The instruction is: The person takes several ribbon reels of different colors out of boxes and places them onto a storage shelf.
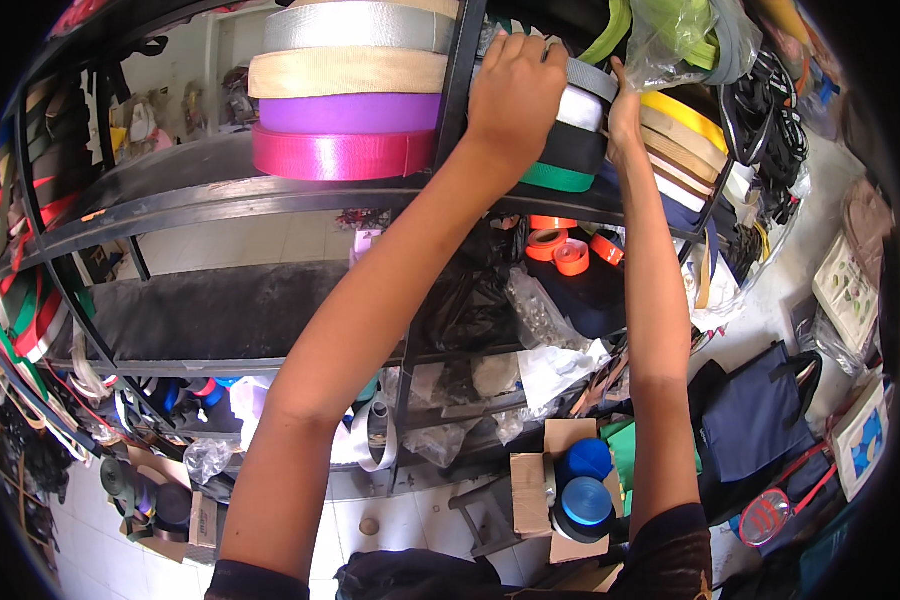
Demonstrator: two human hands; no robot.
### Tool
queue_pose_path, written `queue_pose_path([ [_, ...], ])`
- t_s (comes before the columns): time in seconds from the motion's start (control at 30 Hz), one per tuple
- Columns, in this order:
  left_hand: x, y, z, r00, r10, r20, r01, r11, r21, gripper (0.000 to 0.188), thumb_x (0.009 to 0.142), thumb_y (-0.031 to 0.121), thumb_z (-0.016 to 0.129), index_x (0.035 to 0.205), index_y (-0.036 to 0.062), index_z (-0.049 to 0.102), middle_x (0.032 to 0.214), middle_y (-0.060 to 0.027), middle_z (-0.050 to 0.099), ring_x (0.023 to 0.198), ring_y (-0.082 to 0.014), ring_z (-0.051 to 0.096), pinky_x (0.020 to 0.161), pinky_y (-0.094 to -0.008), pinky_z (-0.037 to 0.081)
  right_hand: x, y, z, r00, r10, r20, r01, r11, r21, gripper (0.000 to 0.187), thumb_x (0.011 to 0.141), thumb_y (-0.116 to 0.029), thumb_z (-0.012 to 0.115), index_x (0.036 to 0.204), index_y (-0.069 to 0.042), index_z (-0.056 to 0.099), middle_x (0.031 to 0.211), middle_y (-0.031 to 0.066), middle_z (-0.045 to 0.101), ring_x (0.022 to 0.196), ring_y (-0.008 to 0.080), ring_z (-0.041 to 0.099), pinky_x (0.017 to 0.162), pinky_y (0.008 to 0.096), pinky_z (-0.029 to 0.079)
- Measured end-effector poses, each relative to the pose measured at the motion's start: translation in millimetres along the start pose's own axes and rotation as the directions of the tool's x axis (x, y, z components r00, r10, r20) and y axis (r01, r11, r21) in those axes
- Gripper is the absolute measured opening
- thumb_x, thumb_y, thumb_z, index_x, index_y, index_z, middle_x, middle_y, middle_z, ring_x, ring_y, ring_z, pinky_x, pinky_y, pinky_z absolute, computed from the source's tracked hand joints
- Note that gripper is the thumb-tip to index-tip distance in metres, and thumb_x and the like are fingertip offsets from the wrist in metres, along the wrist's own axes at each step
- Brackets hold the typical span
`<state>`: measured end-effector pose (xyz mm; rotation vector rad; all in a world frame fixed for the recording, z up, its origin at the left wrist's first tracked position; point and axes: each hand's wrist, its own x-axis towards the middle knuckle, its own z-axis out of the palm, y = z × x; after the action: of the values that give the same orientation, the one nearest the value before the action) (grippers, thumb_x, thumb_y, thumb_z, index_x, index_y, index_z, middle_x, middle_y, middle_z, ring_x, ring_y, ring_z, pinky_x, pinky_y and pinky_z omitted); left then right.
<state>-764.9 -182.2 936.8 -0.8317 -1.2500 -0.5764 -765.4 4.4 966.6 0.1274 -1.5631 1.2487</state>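
Both my arms reach up to the top shelf of a black metal rack [220, 195]. My left hand [515, 85] lies on a stack of ribbon rolls [580, 135] in grey, white, black and green, its fingers curled over the top roll. My right hand [625, 105] presses against the right side of the same stack, next to yellow and beige rolls [685, 135]. To the left of the rack's upright stands another stack of wide rolls [345, 100] in grey, beige, purple and pink.
Small orange tape rolls [560, 250] and plastic bags lie on the shelf below. Blue rolls [585, 490] sit on a cardboard box on the tiled floor. A dark blue bag [755, 415] stands at the right. Straps hang at the left edge [15, 320].
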Motion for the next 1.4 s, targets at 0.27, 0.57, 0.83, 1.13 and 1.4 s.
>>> queue_pose_path([
  [0.27,2.1,0.0,-5.1,0.991,0.063,0.115,-0.066,0.998,0.015,0.032,0.079,0.008,0.067,0.109,-0.0015,0.061,0.098,-0.0178,0.064,0.097,-0.0352,0.060,0.090,-0.0429,0.046,16.6,13.1,-12.6,0.994,-0.064,0.085,0.077,0.984,-0.158,0.066,0.095,-0.051,0.034,0.138,-0.004,0.049,0.145,0.0199,0.042,0.131,0.0301,0.041,0.110,0.0352,0.026],
  [0.57,-43.5,63.6,-66.9,0.994,-0.105,-0.027,0.088,0.927,-0.366,0.040,0.084,0.012,0.067,0.119,-0.0025,0.054,0.115,-0.0220,0.060,0.110,-0.0382,0.057,0.097,-0.0430,0.043,-101.8,-23.1,-29.6,0.923,-0.111,-0.370,0.186,0.967,0.173,0.034,0.087,-0.028,0.066,0.106,0.001,0.065,0.099,0.0077,0.065,0.093,0.0172,0.059,0.082,0.0314,0.045],
  [0.83,-232.9,159.6,-156.0,0.403,-0.040,0.914,0.914,-0.032,-0.405,0.013,0.091,0.007,0.061,0.099,-0.0028,0.064,0.091,-0.0114,0.071,0.088,-0.0168,0.069,0.077,-0.0289,0.053,-406.5,-0.7,-98.4,0.896,0.084,-0.437,-0.086,0.996,0.016,0.005,0.089,-0.002,0.055,0.088,0.001,0.059,0.084,0.0045,0.059,0.072,0.0097,0.054,0.065,0.0239,0.044],
  [1.13,-443.5,239.7,-254.2,-0.088,0.621,0.779,0.986,-0.059,0.158,0.018,0.096,0.012,0.057,0.105,-0.0023,0.062,0.089,-0.0098,0.071,0.077,-0.0148,0.067,0.070,-0.0272,0.052,-691.5,-52.7,-150.7,0.369,0.755,-0.541,-0.927,0.336,-0.163,0.019,0.088,-0.013,0.062,0.097,0.003,0.068,0.084,0.0095,0.069,0.075,0.0145,0.065,0.069,0.0295,0.053],
  [1.4,-445.2,299.3,-270.7,-0.059,0.857,0.512,0.998,0.063,0.010,0.018,0.095,0.013,0.056,0.106,-0.0012,0.061,0.092,-0.0129,0.071,0.087,-0.0188,0.069,0.077,-0.0306,0.051,-812.1,-97.8,-161.6,0.120,0.687,-0.717,-0.985,0.174,0.002,0.024,0.086,-0.020,0.062,0.093,0.002,0.069,0.079,0.0125,0.070,0.069,0.0202,0.068,0.070,0.0324,0.052],
])
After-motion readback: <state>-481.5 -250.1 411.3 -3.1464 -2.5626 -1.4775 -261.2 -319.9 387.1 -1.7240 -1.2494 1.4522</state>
